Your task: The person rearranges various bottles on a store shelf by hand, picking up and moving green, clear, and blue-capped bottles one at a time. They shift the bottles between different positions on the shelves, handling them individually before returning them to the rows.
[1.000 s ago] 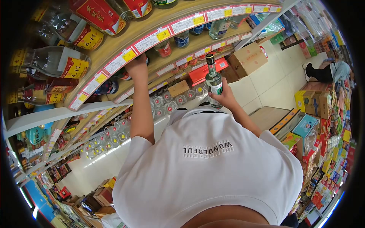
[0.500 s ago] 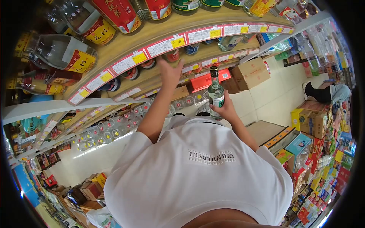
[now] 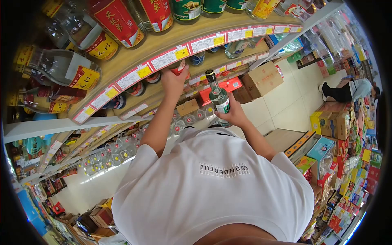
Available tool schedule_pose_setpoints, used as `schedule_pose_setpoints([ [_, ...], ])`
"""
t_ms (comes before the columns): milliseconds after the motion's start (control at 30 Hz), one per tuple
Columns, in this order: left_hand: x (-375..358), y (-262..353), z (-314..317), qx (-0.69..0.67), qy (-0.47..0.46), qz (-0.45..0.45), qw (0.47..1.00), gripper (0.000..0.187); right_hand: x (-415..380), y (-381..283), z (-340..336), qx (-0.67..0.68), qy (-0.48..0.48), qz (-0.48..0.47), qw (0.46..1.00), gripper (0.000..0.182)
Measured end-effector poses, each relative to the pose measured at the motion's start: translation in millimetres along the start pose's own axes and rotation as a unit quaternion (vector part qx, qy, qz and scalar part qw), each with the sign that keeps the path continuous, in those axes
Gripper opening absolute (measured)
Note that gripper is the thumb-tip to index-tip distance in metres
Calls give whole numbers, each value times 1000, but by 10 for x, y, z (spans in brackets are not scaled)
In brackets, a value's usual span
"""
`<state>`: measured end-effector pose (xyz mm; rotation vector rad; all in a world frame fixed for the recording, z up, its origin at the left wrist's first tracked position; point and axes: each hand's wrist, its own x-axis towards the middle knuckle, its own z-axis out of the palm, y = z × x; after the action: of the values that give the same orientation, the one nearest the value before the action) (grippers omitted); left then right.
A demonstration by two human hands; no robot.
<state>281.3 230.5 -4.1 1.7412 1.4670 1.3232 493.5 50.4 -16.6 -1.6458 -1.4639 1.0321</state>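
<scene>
Under the edge of the upper shelf, my left hand (image 3: 173, 83) is wrapped round a red-labelled item (image 3: 178, 67) on the shelf below; the shelf edge hides part of it. My right hand (image 3: 233, 113) holds a clear glass bottle (image 3: 219, 98) with a black cap and a green and white label, nearly upright in front of my body. Dark-lidded jars (image 3: 136, 88) stand left of my left hand, and a blue can (image 3: 197, 58) stands to its right.
The upper shelf's price-tag edge (image 3: 170, 58) curves above my hands. A cardboard box (image 3: 263, 79) and a red box (image 3: 232, 85) lie beyond the bottle. Large clear jugs (image 3: 110, 153) stand low at left. A person's dark boot (image 3: 338, 92) shows at right.
My left hand has closed round the red-labelled item, which now sits tilted. The view has shifted a little, and my right hand with the bottle appears further left.
</scene>
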Motion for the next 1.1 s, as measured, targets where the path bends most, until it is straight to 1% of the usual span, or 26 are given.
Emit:
schedule_pose_setpoints([
  [67,-35,192,-101,-5,-9,-17,1000,70,2,-12,-19,1,1,-2,1000,83],
  [167,-177,237,-192,-6,-19,-37,999,68,-5,38,-26,-9,0,13,1000,84],
  [267,-425,202,-305,-24,-92,-132,987,62,25,114,-1,-18,-4,13,1000,85],
  [367,-760,181,-503,-86,-171,-196,962,51,151,91,76,-33,-11,-8,999,87],
  [467,-1195,-253,-635,-119,-189,-172,959,53,351,-44,242,-26,-17,-30,999,90],
  [500,-1262,-224,-716,-129,-180,-161,962,54,415,-112,283,-20,-17,-40,999,91],
  [533,-1322,-180,-787,-141,-172,-150,963,55,468,-289,298,-26,-35,-5,999,93],
  [567,-1379,-154,-854,-154,-165,-138,965,56,561,-333,378,-22,-34,-23,999,94],
  [633,-1462,-161,-991,-141,-173,-161,961,56,787,-439,504,-16,-33,-59,998,97],
  [733,-1567,-191,-1139,-154,-170,-179,957,56,1055,-759,604,21,-41,-57,997,94],
  [800,-1648,-249,-1221,-153,-167,-174,958,54,1250,-805,715,25,-4,-75,997,93],
  [833,-1661,-199,-1265,-170,-158,-186,955,53,1375,-812,760,26,14,-85,996,92],
  [867,-1670,-139,-1313,-187,-148,-197,951,52,1523,-716,857,20,75,-137,988,99],
  [900,-1675,-101,-1345,-205,-137,-208,947,51,1634,-716,891,36,98,-151,983,101],
  [967,-1721,-151,-1413,-197,-123,-198,952,50,1792,-722,943,69,143,-177,971,104],
  [1000,-1731,-125,-1451,-193,-116,-194,955,50,1856,-722,966,69,159,-171,970,110],
  [1100,-1730,-1,-1558,-200,-97,-205,953,53,1968,-714,989,48,155,-157,974,112],
])
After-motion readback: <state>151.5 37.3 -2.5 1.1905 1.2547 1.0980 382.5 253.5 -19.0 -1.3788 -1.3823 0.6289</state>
